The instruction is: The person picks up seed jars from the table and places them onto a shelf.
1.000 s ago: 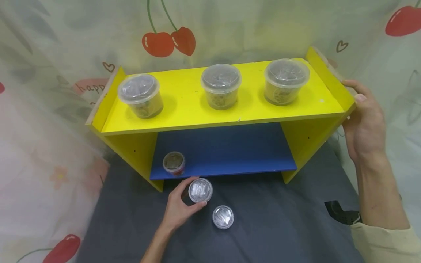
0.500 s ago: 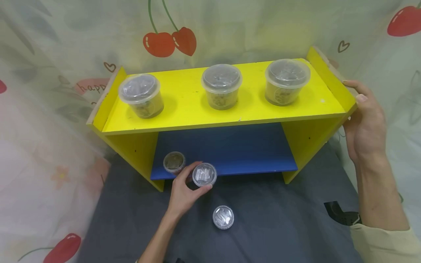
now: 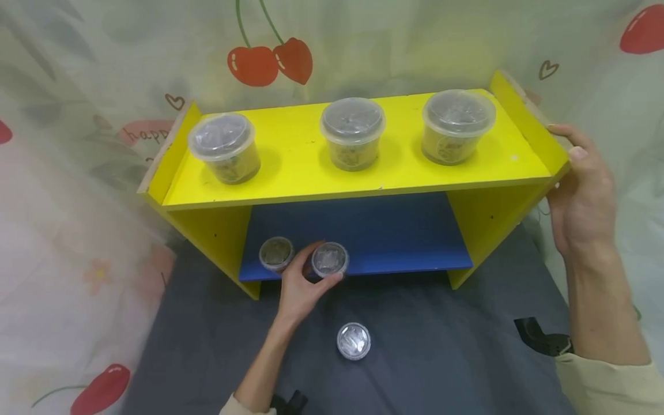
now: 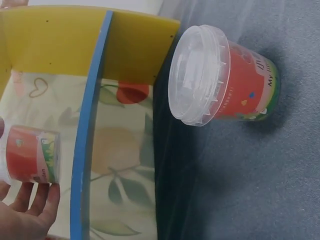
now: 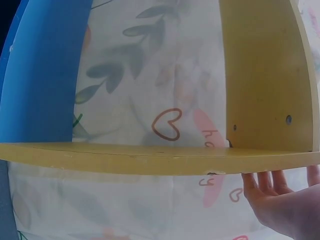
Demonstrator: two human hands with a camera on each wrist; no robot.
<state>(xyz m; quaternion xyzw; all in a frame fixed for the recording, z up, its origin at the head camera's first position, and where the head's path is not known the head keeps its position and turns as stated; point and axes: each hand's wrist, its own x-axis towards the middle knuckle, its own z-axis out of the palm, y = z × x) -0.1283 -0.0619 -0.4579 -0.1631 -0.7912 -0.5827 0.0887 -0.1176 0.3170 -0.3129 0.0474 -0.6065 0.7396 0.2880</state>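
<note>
My left hand [image 3: 301, 294] grips a small lidded plastic cup [image 3: 329, 262] between thumb and fingers, at the front of the blue lower shelf [image 3: 394, 248]. In the left wrist view this cup [image 4: 32, 154], with its red and green label, shows a gap from the blue board [image 4: 87, 145]. Just left of it, another small cup [image 3: 276, 253] stands on the blue shelf. A third such cup [image 3: 354, 341] stands upright on the dark cloth; its clear lid faces the left wrist camera. My right hand [image 3: 588, 190] touches the outer face of the yellow side panel [image 5: 150, 160] with fairly straight fingers.
Three larger lidded tubs, left [image 3: 225, 147], middle [image 3: 353, 132] and right [image 3: 456, 127], stand on the yellow top shelf [image 3: 290, 167]. Raised yellow sides bound it at both ends. Patterned curtain [image 3: 415, 46] hangs behind; dark grey cloth [image 3: 441, 357] lies below.
My left hand has lifted the small cup from near the cloth up and slightly right, to the blue shelf's front. My right hand stays at the side panel.
</note>
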